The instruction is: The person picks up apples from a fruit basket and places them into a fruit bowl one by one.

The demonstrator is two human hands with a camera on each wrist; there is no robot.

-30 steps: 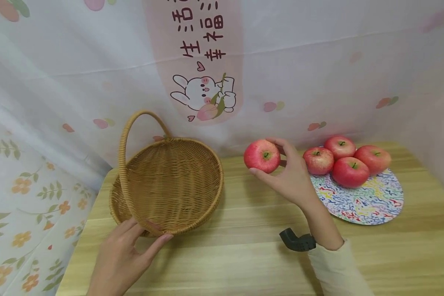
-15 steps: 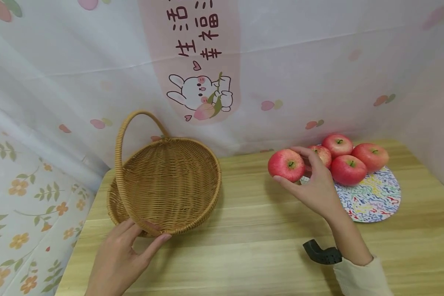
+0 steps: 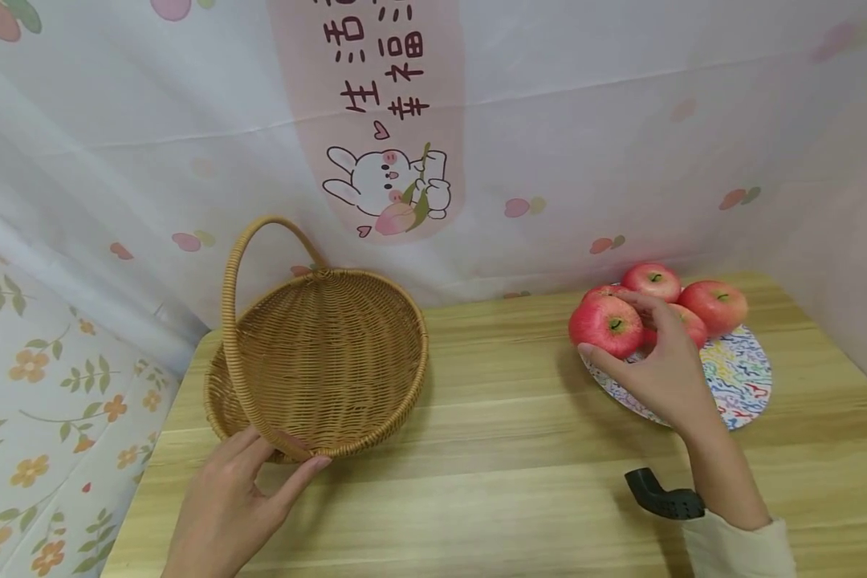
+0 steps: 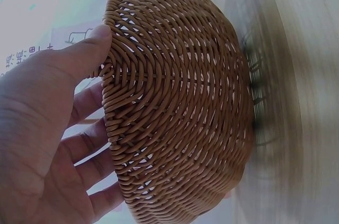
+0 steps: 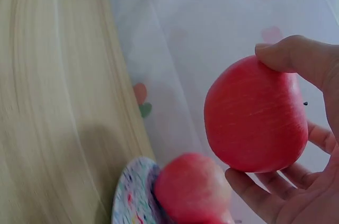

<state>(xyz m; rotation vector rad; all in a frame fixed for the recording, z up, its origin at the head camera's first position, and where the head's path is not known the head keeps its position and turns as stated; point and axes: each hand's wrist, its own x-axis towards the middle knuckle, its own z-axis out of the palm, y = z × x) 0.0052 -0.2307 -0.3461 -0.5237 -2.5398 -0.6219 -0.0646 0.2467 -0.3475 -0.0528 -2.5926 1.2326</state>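
Observation:
In my right hand (image 3: 657, 369) I hold a red apple (image 5: 254, 115), thumb on one side and fingers on the other. In the head view it overlaps the left part of a patterned plate (image 3: 740, 393), where several more apples (image 3: 715, 307) sit; one is mostly hidden behind the held apple. My left hand (image 3: 227, 498) grips the near rim of a brown wicker basket (image 3: 332, 361), at the foot of its tall handle. The left wrist view shows the thumb over the rim of the woven basket (image 4: 175, 91) and the fingers inside. No fruit shows in the basket.
Both the basket and the plate stand on a wood-grain table (image 3: 491, 449). Behind it hangs a pale printed cloth (image 3: 585, 144) with a rabbit picture, close to the table's back edge. A floral cloth (image 3: 50, 401) lies along the left.
My right hand has carried the apple to the right, from between basket and plate to the plate's left part. The left hand keeps its hold on the basket.

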